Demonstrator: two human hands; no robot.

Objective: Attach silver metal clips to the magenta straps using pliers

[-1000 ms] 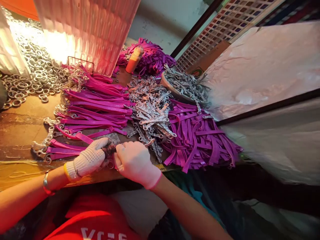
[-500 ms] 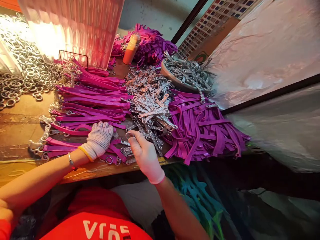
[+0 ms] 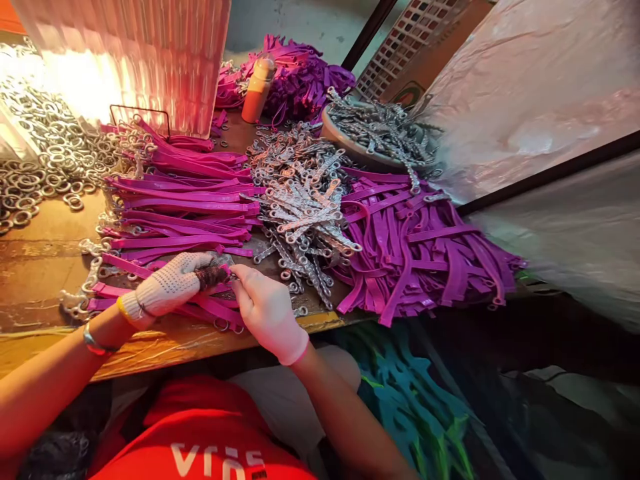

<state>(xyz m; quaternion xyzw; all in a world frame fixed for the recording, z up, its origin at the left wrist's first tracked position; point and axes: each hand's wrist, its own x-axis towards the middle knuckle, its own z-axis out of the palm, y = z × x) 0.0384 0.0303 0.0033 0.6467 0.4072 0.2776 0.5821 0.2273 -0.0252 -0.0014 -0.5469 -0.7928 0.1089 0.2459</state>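
Both gloved hands meet over the front of the strap row. My left hand (image 3: 173, 283), in a dotted white glove, is closed, and the end of a purple strap (image 3: 227, 271) shows at its fingertips. A dark brown patch at those fingers is hard to make out. My right hand (image 3: 270, 310), in a plain white glove, pinches at that strap end; a bit of a metal ring shows there, mostly covered by the fingers. Under and beyond the hands lie purple straps (image 3: 190, 203) in a row, metal fittings on their left ends. Braided-looking metal links (image 3: 310, 213) are heaped right of them.
Loose metal rings (image 3: 65, 150) are piled at the left by a bright corrugated panel (image 3: 150, 60). A bowl (image 3: 345, 143) of metal links stands behind more purple straps (image 3: 400, 247). An orange bottle (image 3: 257, 90) stands at the back. Plastic sheeting (image 3: 540, 113) hangs at right.
My left hand has lifted off the straps and turned, now closed round a strap end. My right hand has moved left with the ring to meet it.
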